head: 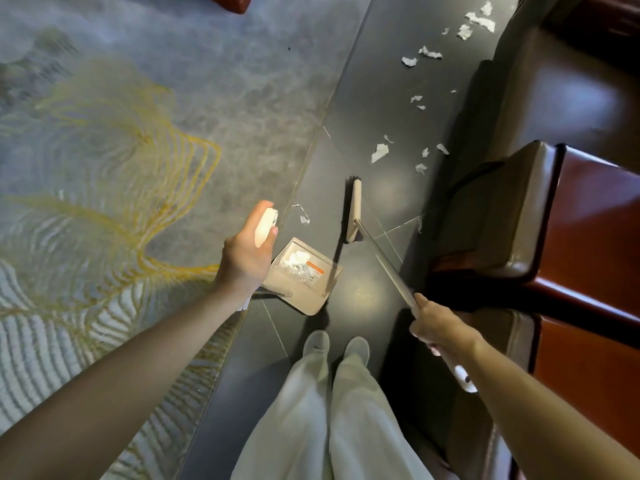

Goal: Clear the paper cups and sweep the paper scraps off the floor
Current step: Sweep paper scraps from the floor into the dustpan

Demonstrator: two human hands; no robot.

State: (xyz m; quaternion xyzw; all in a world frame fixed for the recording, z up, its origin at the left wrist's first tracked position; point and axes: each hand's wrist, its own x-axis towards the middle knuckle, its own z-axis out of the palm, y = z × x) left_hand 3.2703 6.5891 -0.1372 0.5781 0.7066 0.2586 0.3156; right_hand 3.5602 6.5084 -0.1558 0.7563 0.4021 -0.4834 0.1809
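While the left grip (247, 252) holds the dustpan (313, 294), apparently containing paper scraps (298, 258), right grip (434, 325) clasps the broom (355, 209).

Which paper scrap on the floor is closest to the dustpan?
The thin curly scrap just beyond the dustpan, beside the broom head. The other floor scraps lie farther off, past the broom head.

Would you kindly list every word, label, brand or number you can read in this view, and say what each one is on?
No text here can be read.
Dustpan, orange and white sticker inside it: the print is too small and blurred to read.
Broom, white grip end: there is a dark mark, too blurred to tell whether it is text.
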